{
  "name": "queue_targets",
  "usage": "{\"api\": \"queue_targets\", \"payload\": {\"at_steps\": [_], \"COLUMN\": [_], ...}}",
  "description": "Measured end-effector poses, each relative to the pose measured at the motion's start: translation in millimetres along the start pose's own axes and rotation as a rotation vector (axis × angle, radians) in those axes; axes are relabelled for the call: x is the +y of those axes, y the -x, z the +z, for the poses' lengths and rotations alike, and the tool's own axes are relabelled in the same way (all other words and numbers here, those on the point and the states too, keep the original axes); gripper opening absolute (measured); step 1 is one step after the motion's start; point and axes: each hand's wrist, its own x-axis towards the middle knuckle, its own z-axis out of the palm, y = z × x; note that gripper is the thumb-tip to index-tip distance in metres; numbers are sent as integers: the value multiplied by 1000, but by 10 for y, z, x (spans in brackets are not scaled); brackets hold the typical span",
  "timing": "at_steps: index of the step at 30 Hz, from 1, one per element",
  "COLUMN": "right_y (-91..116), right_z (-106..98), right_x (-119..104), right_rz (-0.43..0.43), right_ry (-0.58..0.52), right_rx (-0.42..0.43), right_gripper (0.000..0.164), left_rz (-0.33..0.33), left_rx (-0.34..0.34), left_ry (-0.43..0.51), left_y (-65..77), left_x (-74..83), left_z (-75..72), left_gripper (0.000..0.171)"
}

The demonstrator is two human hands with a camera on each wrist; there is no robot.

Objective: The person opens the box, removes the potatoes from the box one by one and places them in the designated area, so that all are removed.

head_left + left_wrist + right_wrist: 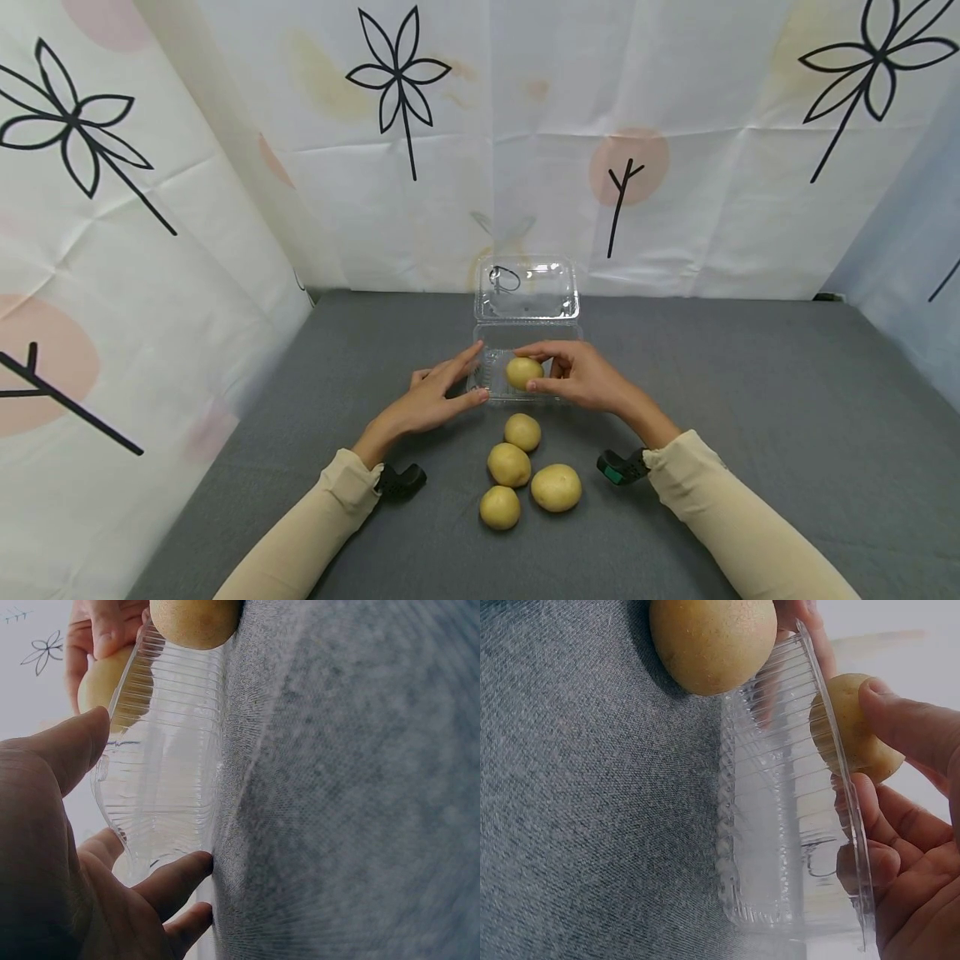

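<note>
A clear plastic clamshell container stands with its lid raised at the back. My right hand pinches a potato between thumb and fingers; from the right wrist view, that potato is at rim height, partly inside the tray. At the container's left side is my left hand, its fingers spread and fairly straight. The left wrist view has its thumb touching the rim and its fingertips by the outer wall. Nearer the body, several more potatoes lie on the grey cloth.
Grey cloth covers the table. Behind it and at the sides hang white printed curtains. One loose potato lies just in front of the container, and a larger one sits to the right of the others.
</note>
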Motion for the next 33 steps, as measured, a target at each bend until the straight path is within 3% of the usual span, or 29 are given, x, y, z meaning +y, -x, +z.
{"api": "queue_targets", "payload": {"at_steps": [22, 33], "right_y": [208, 386], "right_z": [-77, -110], "right_x": [-55, -62], "right_rz": [-35, -52], "right_ry": [-37, -99], "right_rx": [16, -38], "right_gripper": [47, 46], "left_rz": [4, 17], "left_rx": [4, 0], "left_ry": [-2, 12], "left_y": [-1, 3], "left_x": [-12, 3], "left_z": [10, -4], "left_gripper": [81, 80]}}
